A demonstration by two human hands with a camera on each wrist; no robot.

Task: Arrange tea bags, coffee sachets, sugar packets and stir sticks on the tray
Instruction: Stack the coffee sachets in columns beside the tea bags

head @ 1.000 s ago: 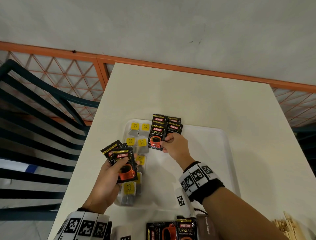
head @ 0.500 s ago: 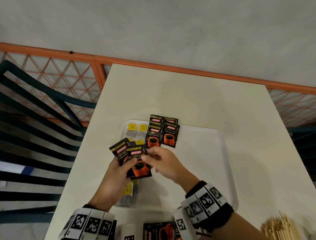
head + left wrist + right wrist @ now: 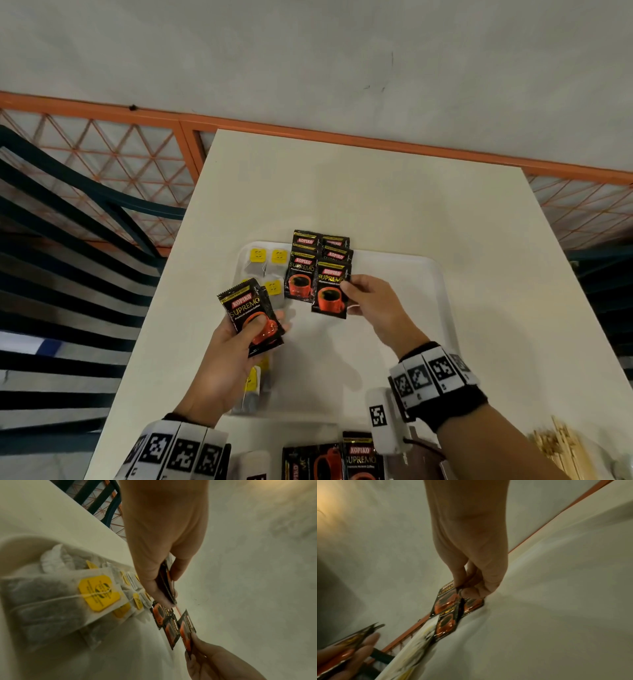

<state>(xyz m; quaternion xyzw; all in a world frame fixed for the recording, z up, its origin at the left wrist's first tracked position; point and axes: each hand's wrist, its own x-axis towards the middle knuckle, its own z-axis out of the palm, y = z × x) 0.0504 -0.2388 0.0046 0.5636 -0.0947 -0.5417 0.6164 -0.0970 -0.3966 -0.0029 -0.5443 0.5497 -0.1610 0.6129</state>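
Right hand (image 3: 371, 301) pinches coffee sachet (image 3: 330, 291) upright beside sachet rows, tray (image 3: 394, 342) far-left corner; left hand (image 3: 226, 359) grips spare sachets (image 3: 251, 317).

Left hand (image 3: 236, 346): your fingers curl, thumb pressed across what it holds, palm up.
Right hand (image 3: 371, 301): your thumb and fingertips pinch, wrist reaching forward.

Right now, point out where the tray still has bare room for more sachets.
The white tray is bare across its right half, from the right hand to the right rim, and in the near middle between both wrists. Crowded: tea bags line the left edge, coffee sachets overlap at the far middle, and the left hand hovers there with more.
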